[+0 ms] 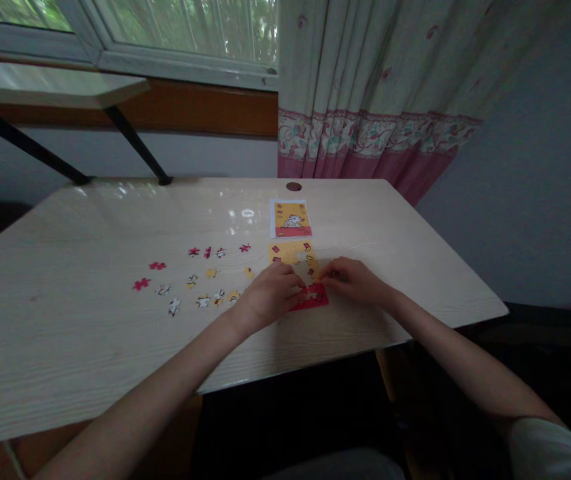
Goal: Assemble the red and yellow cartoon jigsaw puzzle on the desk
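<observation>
A partly assembled jigsaw puzzle (290, 251), yellow above and red below, lies on the table with a pale gap in its middle. My left hand (274, 293) rests over its lower left side, fingers bent and closed at the red part; whatever they pinch is hidden. At the puzzle's right edge, my right hand (354, 280) has its fingertips pressed together on the border. Just beyond lies a reference picture (292, 220) of a white animal on yellow and red. Loose puzzle pieces are scattered to the left, among them a yellow piece (212, 273) and a red piece (141, 284).
The pale wooden table (90, 320) has a round cable hole (294, 187) near its back edge. A raised shelf (55, 87) on black legs stands at the back left. Behind are a window and a patterned curtain (365, 133).
</observation>
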Tool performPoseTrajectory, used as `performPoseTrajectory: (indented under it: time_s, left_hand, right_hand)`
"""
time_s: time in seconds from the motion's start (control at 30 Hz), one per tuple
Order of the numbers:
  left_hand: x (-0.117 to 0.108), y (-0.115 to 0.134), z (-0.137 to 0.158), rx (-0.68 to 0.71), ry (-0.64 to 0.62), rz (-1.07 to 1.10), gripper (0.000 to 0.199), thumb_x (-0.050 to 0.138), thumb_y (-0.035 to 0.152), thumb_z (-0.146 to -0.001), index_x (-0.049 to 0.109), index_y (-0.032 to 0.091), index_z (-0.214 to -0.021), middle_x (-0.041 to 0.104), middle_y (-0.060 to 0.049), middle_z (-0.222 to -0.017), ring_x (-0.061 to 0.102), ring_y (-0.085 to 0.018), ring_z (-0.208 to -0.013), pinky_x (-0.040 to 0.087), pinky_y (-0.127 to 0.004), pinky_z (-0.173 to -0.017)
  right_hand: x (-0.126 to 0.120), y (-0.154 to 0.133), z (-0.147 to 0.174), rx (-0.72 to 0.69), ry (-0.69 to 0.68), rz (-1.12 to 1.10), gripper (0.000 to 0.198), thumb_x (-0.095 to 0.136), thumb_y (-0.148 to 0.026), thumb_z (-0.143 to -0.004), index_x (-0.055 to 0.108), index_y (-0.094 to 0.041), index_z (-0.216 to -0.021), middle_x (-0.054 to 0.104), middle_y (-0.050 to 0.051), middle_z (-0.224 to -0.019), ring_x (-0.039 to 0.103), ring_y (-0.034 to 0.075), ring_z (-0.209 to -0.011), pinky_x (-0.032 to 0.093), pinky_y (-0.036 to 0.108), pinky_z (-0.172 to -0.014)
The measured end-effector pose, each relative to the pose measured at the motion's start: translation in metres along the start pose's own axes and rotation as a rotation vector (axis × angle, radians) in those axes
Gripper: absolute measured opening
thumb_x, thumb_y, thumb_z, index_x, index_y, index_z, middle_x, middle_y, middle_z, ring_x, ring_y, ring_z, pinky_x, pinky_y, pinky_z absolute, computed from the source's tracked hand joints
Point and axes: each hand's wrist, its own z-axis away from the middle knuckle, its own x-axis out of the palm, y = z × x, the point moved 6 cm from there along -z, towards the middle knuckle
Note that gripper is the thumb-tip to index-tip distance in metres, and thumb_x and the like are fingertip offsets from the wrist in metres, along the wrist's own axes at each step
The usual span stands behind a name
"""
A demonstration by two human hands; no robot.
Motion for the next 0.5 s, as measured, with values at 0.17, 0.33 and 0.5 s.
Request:
performPoseTrajectory:
  time_s: [0.17,0.33,0.5]
  left_hand:
    - [0.007,-0.001,-0.003,-0.012,-0.093,0.029,0.005,0.064,0.018,-0.078,0.069,0.018,-0.079,0.061,-0.004,-0.075,0.054,-0.017,-0.075,0.043,-0.029,-0.069]
    - [0.01,-0.002,-0.005,-0.021,-0.129,0.027,0.008,0.066,0.018,-0.076,0.07,0.019,-0.083,0.061,-0.003,-0.075,0.055,-0.017,-0.076,0.043,-0.03,-0.07]
    - [0.006,0.0,0.001,0.038,-0.082,0.034,0.009,0.064,0.021,-0.079,0.07,0.019,-0.086,0.062,-0.004,-0.08,0.054,-0.018,-0.08,0.043,-0.032,-0.075]
  right_hand:
    - [0.002,0.001,0.015,-0.075,0.032,0.051,0.014,0.055,-0.023,-0.084,0.065,-0.016,-0.092,0.061,0.002,-0.075,0.052,0.011,-0.065,0.041,0.023,-0.062]
    - [0.007,-0.006,0.019,-0.18,0.022,0.109,0.015,0.055,-0.021,-0.085,0.066,-0.017,-0.093,0.063,0.005,-0.083,0.055,0.015,-0.078,0.043,0.028,-0.071]
    - [0.009,-0.007,0.021,-0.221,-0.012,0.141,0.017,0.055,-0.021,-0.086,0.068,-0.021,-0.097,0.065,0.005,-0.091,0.057,0.016,-0.086,0.042,0.032,-0.079]
